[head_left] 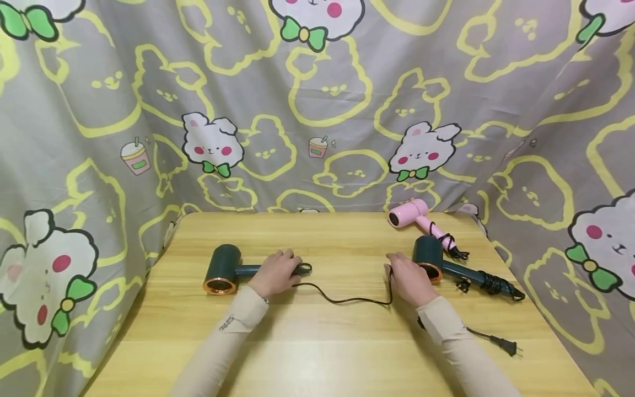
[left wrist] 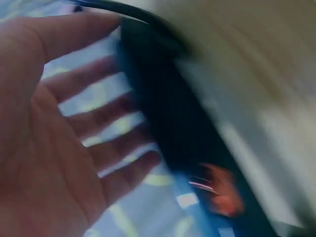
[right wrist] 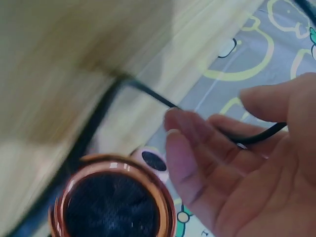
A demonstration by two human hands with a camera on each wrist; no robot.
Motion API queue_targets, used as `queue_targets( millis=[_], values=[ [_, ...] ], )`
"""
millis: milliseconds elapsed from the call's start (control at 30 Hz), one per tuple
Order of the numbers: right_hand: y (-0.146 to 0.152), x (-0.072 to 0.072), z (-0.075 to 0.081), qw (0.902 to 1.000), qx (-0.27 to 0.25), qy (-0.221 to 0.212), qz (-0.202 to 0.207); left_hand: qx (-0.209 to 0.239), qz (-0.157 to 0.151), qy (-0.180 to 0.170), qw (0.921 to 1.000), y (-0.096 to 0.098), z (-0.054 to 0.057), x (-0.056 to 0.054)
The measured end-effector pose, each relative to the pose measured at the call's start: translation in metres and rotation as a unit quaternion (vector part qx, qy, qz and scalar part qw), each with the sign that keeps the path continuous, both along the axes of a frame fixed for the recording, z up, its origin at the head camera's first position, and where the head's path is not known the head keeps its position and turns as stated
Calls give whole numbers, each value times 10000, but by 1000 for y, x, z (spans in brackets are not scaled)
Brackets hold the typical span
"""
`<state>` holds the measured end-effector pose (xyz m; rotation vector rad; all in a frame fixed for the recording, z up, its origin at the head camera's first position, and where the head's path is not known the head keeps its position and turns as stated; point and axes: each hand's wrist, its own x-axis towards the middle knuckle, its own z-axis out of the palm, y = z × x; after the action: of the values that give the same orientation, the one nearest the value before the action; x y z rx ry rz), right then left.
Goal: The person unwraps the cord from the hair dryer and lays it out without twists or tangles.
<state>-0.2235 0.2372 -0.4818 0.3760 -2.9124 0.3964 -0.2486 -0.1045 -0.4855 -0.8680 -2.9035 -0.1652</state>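
Note:
A dark green hair dryer [head_left: 223,262] with a copper-rimmed nozzle lies at the left of the table, its handle pointing right. Over that handle rests my left hand [head_left: 278,273]; in the left wrist view, blurred, its fairly straight fingers and thumb reach the side of the dark handle [left wrist: 158,98]. From the handle's end a black power cord [head_left: 347,301] curves across to my right hand [head_left: 409,278]. The right wrist view shows the cord [right wrist: 259,137] running through that hand's bent fingers, the thumb standing apart from them.
Just beside my right hand lies a second dark green hair dryer [head_left: 428,251], its cord wound on the handle. Behind it sits a pink hair dryer [head_left: 409,212]. A two-pin plug [head_left: 507,345] lies right of my right forearm. Patterned curtains [head_left: 337,110] surround the wooden table [head_left: 327,353].

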Motion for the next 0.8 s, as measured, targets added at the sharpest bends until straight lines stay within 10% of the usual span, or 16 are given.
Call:
queue_targets(
  millis=[400, 800],
  values=[
    [-6, -13, -13, 9993, 115, -344, -38, 685, -509, -1301, 9878, -17, -14, -48],
    [-4, -12, -13, 9996, -15, -273, -68, 474, -770, -271, 9955, 3, -13, -47]
  ],
)
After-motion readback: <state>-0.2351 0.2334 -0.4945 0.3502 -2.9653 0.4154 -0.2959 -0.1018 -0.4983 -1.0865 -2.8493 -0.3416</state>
